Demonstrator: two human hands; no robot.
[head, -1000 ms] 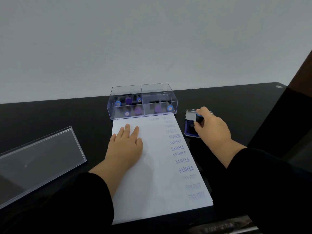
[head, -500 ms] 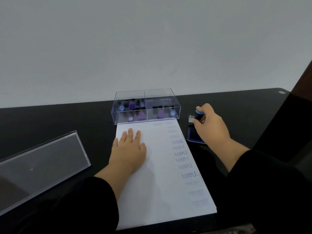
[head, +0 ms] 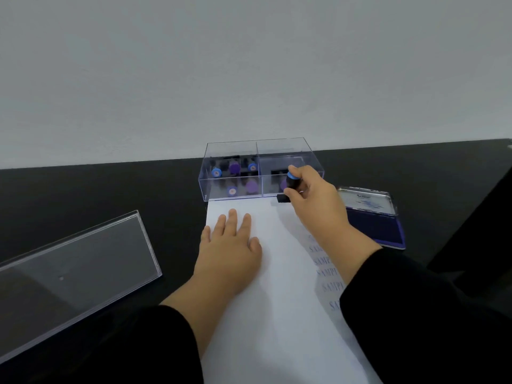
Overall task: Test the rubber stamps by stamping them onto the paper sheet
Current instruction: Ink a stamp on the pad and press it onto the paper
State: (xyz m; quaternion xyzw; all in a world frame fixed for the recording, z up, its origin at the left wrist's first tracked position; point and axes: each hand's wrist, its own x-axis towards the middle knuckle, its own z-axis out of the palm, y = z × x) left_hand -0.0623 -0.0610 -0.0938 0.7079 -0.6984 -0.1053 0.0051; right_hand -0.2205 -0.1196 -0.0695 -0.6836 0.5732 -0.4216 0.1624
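Nearest, the paper sheet (head: 277, 286) is lying lengthwise toward the table's (head: 110, 189) near edge, with the left hand (head: 230, 245) resting flat on it, fingers spread. Farther in, the right hand (head: 310, 195) is pinching a blue-capped rubber stamp (head: 291, 184), its grip curled round the handle, base at the sheet's far edge. The step looks like stamping; next calls for an even downward press. Beyond, the clear box (head: 260, 151) is holding other stamps; the ink pad (head: 374, 220) is lying toward the right edge.
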